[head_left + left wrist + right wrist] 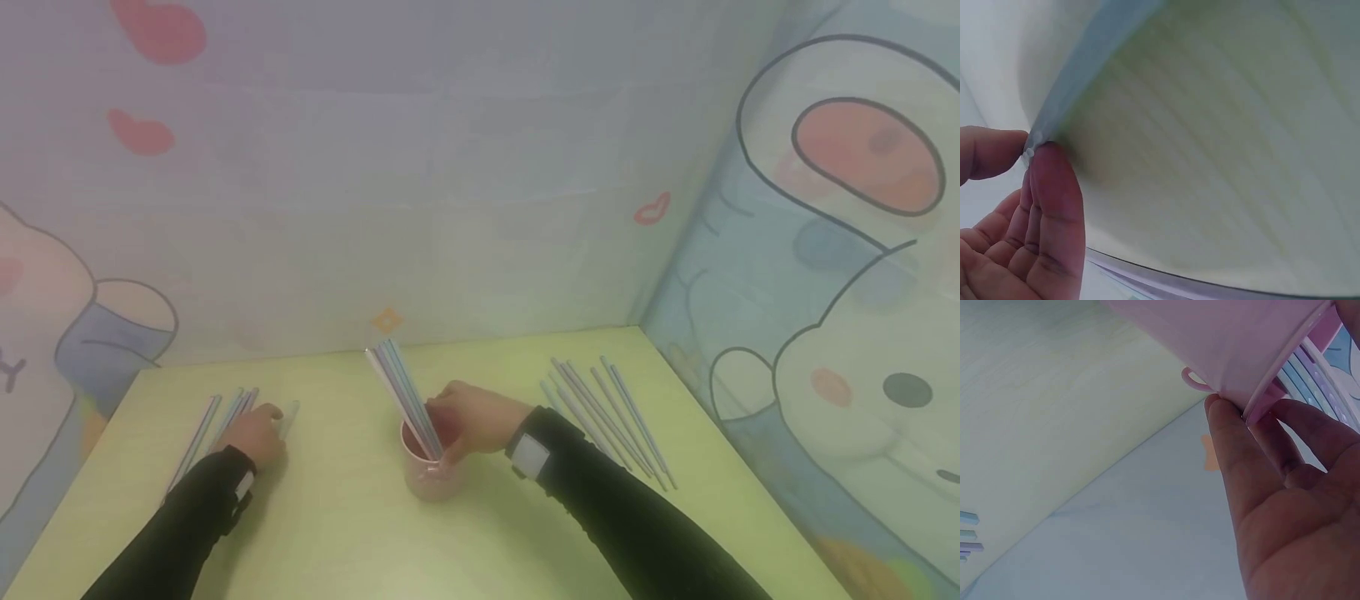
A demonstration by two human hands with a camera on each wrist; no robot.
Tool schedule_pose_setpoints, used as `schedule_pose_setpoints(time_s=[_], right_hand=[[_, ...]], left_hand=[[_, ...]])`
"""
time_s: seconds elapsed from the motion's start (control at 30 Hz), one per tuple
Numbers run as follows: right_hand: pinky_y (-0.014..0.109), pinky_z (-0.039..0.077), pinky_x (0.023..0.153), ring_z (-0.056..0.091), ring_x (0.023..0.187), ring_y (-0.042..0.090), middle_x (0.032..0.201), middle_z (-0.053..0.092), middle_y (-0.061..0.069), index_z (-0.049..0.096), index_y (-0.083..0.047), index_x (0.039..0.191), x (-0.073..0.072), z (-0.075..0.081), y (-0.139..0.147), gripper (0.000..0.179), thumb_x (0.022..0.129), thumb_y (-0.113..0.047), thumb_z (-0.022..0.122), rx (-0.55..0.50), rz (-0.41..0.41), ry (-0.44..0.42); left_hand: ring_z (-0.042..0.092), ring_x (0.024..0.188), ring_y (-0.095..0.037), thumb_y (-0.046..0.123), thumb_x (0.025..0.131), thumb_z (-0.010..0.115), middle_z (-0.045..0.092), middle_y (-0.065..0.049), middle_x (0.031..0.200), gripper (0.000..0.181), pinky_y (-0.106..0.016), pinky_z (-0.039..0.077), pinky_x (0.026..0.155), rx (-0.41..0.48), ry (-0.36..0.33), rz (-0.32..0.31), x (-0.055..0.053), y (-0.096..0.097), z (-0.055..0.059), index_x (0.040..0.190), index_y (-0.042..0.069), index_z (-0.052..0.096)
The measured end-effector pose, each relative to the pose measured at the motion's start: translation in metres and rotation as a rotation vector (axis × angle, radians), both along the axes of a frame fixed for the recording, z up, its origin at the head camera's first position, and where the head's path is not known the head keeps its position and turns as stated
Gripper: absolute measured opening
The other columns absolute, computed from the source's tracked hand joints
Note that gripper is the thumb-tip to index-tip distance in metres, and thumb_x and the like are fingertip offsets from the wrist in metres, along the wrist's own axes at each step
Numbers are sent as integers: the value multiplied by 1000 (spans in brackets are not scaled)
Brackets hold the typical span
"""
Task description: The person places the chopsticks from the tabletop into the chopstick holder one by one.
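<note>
My left hand [255, 436] is low over the table's left side. Between thumb and fingertips it pinches one end of a pale blue stick [1094, 53]; in the head view this stick [289, 419] shows just right of the hand. In the middle stands a pink cup [431, 483] with a small loop handle [1192, 380] on its side. A bundle of thin pastel sticks [405, 392] leans out of it toward the left. My right hand [476, 417] grips the cup's rim from the right, some fingers inside and others along the outer wall.
Several more sticks [212, 417] lie left of and partly under the left hand. Another spread of sticks [607, 408] lies at the table's right, partly behind the right forearm. Printed cloth walls [450, 250] rise at the back and sides of the yellow table [337, 533].
</note>
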State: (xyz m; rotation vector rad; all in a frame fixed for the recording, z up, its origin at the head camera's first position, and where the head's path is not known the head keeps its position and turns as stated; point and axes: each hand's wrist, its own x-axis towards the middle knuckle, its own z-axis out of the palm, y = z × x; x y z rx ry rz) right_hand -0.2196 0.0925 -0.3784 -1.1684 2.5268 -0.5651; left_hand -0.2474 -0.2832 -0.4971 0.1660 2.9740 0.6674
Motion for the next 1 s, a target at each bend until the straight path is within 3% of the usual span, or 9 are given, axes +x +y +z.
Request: schedule_pose_setpoints(time_s=[0.23, 0.3, 0.43, 0.53, 1.0], right_hand=[[37, 49, 99, 66, 103, 27, 105, 73, 7, 73, -10, 115, 1, 1, 0, 47, 73, -9, 93, -19, 25, -1], [38, 48, 100, 65, 104, 27, 106, 72, 8, 72, -10, 114, 1, 1, 0, 47, 72, -11, 94, -12, 19, 2], [41, 47, 100, 60, 106, 27, 109, 69, 9, 71, -11, 117, 2, 3, 0, 50, 72, -13, 94, 12, -11, 6], [42, 46, 100, 59, 107, 27, 111, 69, 9, 71, -11, 119, 3, 3, 0, 52, 73, -14, 94, 21, -24, 3], [42, 46, 100, 55, 108, 22, 114, 67, 7, 71, -15, 122, 2, 0, 0, 56, 71, -16, 95, 37, -47, 16]], left_hand=[[65, 94, -44, 2, 86, 64, 66, -32, 103, 51, -59, 52, 88, 91, -31, -25, 4, 12, 29, 128, -23, 50], [68, 87, -38, 3, 87, 63, 67, -28, 100, 50, -62, 50, 93, 133, -34, -38, 2, 12, 32, 128, -23, 51], [69, 78, -28, 7, 92, 62, 67, -27, 103, 51, -57, 54, 86, 211, -60, -44, 1, 12, 41, 132, -21, 48], [68, 77, -25, 9, 94, 61, 65, -28, 106, 54, -46, 56, 72, 270, -78, -27, 4, 17, 52, 137, -19, 44], [75, 82, -26, 19, 99, 54, 62, -28, 120, 62, -52, 53, 84, 437, 24, 24, 8, 38, 101, 149, -8, 31]])
